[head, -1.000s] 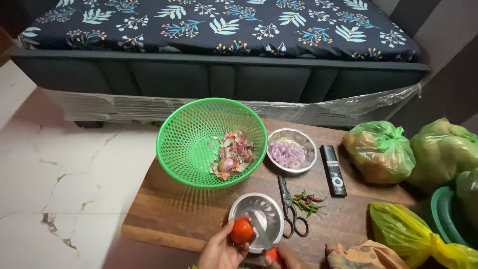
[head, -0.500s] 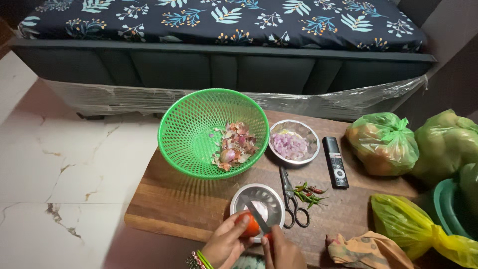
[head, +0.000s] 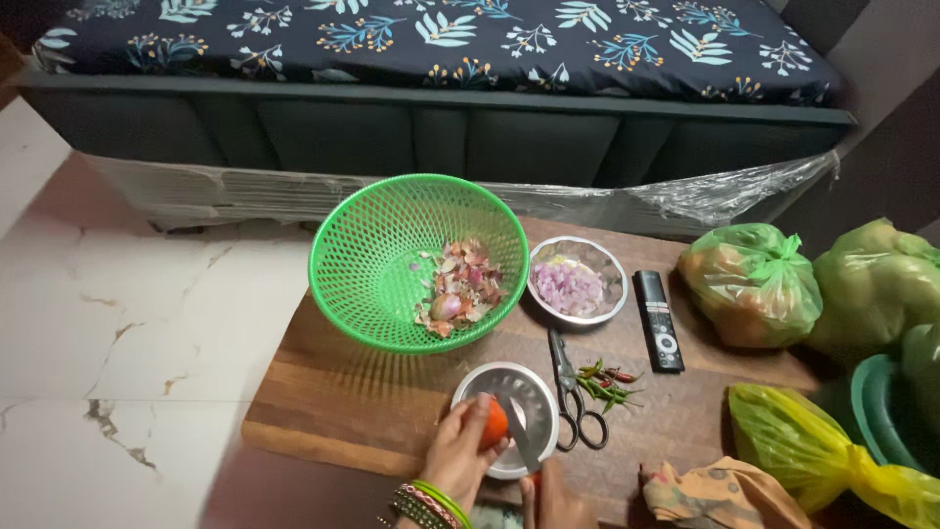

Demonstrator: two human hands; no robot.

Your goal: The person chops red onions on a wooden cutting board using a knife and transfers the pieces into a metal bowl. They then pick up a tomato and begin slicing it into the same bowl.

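Note:
My left hand (head: 460,453), with bangles on the wrist, holds a red tomato (head: 496,425) over a small steel bowl (head: 506,418) on the wooden board (head: 362,402). A knife (head: 520,433) in my right hand (head: 554,497) has its blade against the tomato. That hand is mostly cut off by the bottom edge.
Behind the steel bowl lies a green mesh basket (head: 372,260) with onion peels. A steel bowl of chopped onion (head: 578,281), scissors (head: 571,387), green chillies (head: 607,384) and a black remote (head: 657,319) are close by. Green and yellow bags (head: 752,283) sit right; a sofa (head: 441,88) stands behind.
The view has tilted so both hands show more. The tomato has stayed over the small bowl, and my right hand has brought the knife blade against it.

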